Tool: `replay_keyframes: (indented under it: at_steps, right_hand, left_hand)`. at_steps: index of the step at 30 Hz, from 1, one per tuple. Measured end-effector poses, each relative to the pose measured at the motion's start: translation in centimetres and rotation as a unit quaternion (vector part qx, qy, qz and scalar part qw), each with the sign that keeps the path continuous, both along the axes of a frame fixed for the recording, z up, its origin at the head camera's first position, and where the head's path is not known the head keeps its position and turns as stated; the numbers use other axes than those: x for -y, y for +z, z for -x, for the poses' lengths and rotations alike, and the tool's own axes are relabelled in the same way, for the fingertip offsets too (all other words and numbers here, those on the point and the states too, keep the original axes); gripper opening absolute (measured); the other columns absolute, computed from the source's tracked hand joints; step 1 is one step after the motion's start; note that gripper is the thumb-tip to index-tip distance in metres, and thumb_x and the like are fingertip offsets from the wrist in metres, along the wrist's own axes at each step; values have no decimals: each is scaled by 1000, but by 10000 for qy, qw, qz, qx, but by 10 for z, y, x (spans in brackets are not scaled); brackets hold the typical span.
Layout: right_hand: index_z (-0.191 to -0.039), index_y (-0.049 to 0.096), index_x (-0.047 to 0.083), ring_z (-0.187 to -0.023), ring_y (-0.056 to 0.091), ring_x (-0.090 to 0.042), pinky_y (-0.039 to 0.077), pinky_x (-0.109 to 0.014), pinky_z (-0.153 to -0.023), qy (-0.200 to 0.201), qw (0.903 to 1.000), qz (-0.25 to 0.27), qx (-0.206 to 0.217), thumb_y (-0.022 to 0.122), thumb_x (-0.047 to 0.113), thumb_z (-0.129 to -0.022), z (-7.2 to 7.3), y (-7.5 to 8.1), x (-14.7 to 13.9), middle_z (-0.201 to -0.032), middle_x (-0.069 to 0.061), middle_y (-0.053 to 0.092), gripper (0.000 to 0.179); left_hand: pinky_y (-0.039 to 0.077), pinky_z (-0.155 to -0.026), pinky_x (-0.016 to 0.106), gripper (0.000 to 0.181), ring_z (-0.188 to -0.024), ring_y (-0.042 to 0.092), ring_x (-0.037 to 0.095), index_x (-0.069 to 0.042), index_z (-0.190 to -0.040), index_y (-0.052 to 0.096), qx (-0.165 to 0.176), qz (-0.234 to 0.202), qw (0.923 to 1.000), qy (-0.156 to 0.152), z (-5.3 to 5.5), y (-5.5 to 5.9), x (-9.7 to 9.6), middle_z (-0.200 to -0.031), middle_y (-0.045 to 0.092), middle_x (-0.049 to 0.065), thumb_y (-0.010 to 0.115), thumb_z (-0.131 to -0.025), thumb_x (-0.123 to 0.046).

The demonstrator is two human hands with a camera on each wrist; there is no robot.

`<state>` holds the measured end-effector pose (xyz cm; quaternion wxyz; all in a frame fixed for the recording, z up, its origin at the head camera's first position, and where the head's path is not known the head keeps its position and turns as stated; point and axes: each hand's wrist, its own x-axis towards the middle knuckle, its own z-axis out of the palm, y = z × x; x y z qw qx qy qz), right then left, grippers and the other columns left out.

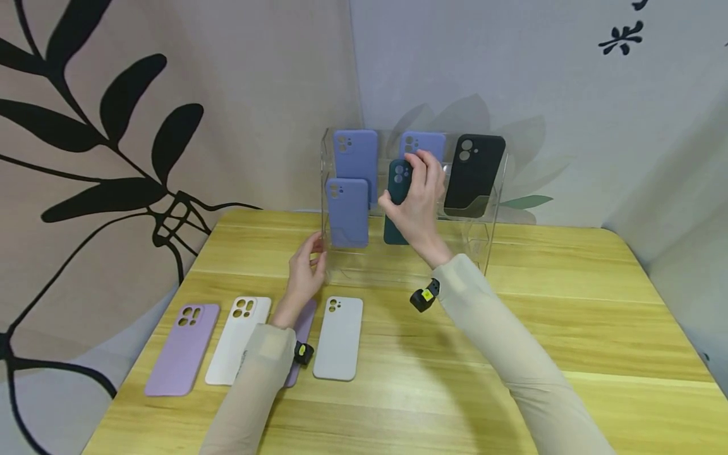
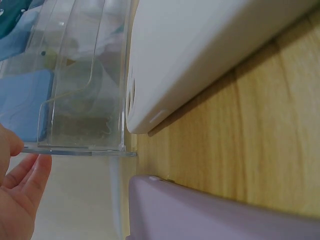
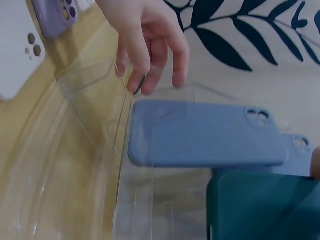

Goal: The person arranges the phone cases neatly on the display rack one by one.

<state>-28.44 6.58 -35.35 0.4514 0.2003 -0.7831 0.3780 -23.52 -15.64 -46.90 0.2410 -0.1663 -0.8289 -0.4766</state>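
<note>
A clear acrylic display stand [image 1: 392,273] holds phone cases in tiers. My right hand [image 1: 419,199] grips a dark green phone case [image 1: 396,221] by its upper part, upright at the stand's front tier; whether it rests on the tier I cannot tell. My left hand [image 1: 304,272] pinches the stand's left side panel [image 2: 75,150] between thumb and fingers. Left of the green case stands a periwinkle case [image 1: 348,215]. Behind are another periwinkle case [image 1: 355,151], a third [image 1: 432,139] partly covered by my right hand, and a black case [image 1: 476,170].
On the wooden table [image 1: 540,354] lie a lilac case [image 1: 182,354], a white case [image 1: 234,347], a purple case [image 1: 306,322] partly under my left arm, and another white case [image 1: 339,341]. A patterned wall [image 1: 273,114] rises behind the stand.
</note>
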Motion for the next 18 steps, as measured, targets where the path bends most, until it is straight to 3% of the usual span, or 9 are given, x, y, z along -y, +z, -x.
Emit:
replay_keyframes:
  at_steps: [9,18]
  right_hand:
    - [-119,48,-1,-125,31,-34,23,-47,-109,-268,9989,-17,-382,68,6,-68,19,-14,3,-130,-21,38,55]
    - [-120,47,1,-129,28,-35,24,-51,-107,-550,9976,-65,-423,69,7,-71,21,-33,7,-133,-21,35,54]
  left_hand:
    - [59,-72,38,40,-92,61,39,12,-125,47,18,-14,10000,16,-1,0,0,-103,59,28,53,-85,14]
    - [59,-70,40,41,-91,61,39,11,-125,47,-124,-49,9999,-40,0,-2,1,-102,59,28,54,-84,15]
